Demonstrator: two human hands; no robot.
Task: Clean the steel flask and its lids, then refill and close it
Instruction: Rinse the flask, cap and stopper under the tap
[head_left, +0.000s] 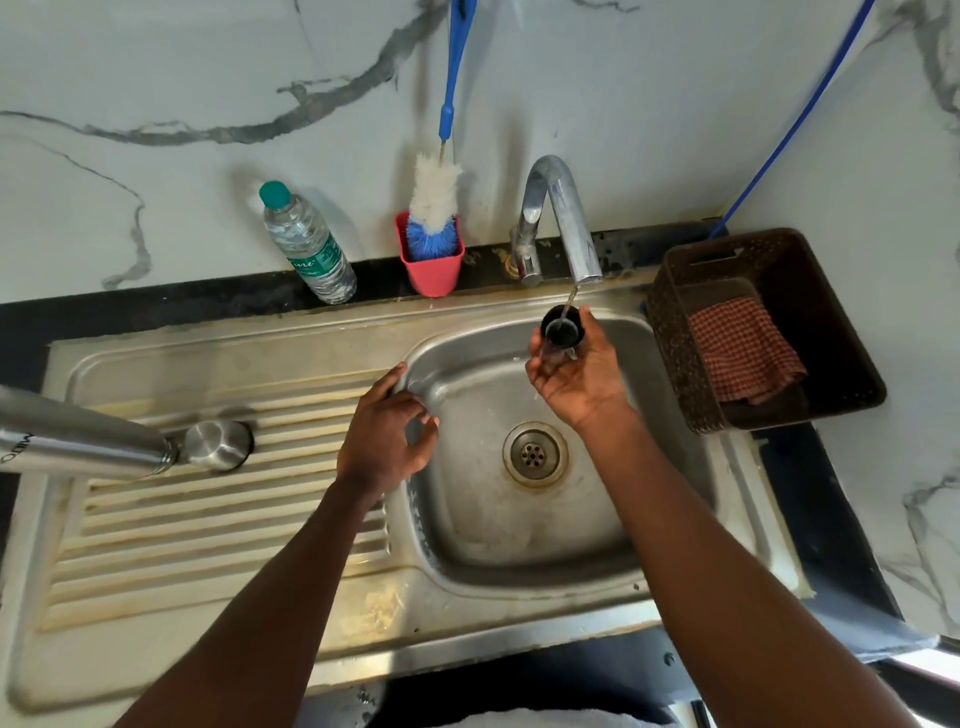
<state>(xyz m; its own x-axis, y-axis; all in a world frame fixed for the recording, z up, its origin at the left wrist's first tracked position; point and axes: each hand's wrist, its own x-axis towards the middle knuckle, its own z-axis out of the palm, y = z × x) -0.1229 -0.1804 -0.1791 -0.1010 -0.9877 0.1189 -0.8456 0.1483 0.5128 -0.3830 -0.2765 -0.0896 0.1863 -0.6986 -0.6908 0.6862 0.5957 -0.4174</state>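
We are holding black lid under tap stream, right hand fingers curled around it; left hand resting relaxed on sink edge, holding nothing.

The steel sink is set into a black surface, and a ribbed draining board lies at its left side. Behind the sink the wall is of white marble with grey veins; the same marble continues at the right of the sink. A curved chrome tap stands at the back edge of the sink, and a thin stream of water runs from it. The round drain is in the middle of the sink basin, with brownish stains around it. Soft, even light falls on the wall, and the steel of the sink shines a little.
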